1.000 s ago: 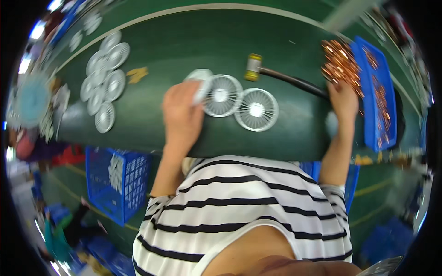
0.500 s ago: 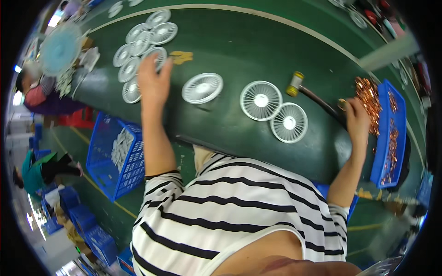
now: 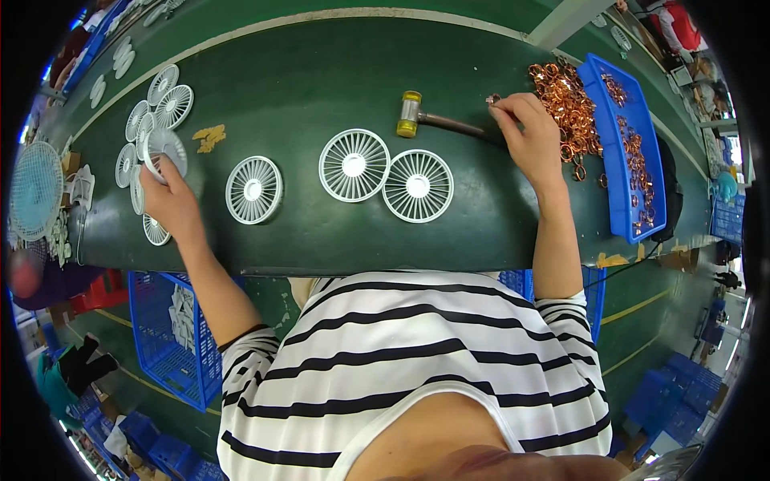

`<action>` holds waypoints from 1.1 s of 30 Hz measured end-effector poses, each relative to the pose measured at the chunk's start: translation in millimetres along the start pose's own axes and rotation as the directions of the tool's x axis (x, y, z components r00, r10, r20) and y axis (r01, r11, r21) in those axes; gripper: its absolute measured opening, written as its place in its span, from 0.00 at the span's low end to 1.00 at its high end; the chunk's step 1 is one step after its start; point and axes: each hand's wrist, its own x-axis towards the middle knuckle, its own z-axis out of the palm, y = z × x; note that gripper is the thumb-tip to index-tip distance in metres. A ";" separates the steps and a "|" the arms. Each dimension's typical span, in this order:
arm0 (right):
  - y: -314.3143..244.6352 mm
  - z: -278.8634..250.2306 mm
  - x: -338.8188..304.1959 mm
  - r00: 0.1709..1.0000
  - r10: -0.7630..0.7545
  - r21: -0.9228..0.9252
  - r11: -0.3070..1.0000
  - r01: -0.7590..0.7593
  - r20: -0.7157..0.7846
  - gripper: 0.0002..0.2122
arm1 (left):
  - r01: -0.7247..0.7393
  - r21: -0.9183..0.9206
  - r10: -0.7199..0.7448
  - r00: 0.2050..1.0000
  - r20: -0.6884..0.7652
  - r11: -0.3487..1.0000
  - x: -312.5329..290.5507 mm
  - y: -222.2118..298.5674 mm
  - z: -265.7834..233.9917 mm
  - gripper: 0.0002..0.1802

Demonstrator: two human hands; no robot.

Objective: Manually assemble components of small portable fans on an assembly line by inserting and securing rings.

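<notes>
Left hand closed around a white round fan grille at the pile of grilles on the green table. Right hand pinching a small copper ring (just beside the copper heap), near the yellow-headed mallet. Three grilles flat between.

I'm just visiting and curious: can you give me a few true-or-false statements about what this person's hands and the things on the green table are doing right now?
1. The left hand grips a white fan grille at the stack on the left. True.
2. The right hand holds the mallet. False: the mallet lies on the table; the hand pinches a small copper ring.
3. Three white grilles lie flat in front of the person. True.
4. The blue tray holds white grilles. False: it holds copper rings.
</notes>
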 end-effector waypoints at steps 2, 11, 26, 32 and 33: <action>-20.2 -8.3 -2.3 0.957 -0.187 0.167 0.960 0.226 -0.224 0.03 | 0.072 -0.164 -0.067 0.997 0.034 0.984 -21.4 36.1 -1.7 0.11; -92.5 -12.3 -23.1 0.839 -0.418 0.241 0.825 0.511 -0.349 0.09 | 0.601 -0.744 0.069 0.763 0.643 0.292 -100.7 185.6 4.0 0.15; -108.7 26.2 -40.8 0.938 -0.179 0.225 0.941 0.252 -0.298 0.08 | 0.538 -0.760 0.226 0.741 0.633 0.365 -124.8 204.2 17.2 0.15; -99.0 -9.2 -43.6 0.906 -0.342 0.105 0.921 0.376 -0.248 0.11 | 0.881 -0.472 0.400 0.444 0.802 -0.031 -104.1 204.5 5.0 0.31; -95.9 -17.4 -44.7 0.907 -0.375 0.162 0.899 0.406 -0.191 0.12 | 0.899 -0.435 0.426 0.413 0.805 -0.049 -105.4 204.5 1.4 0.31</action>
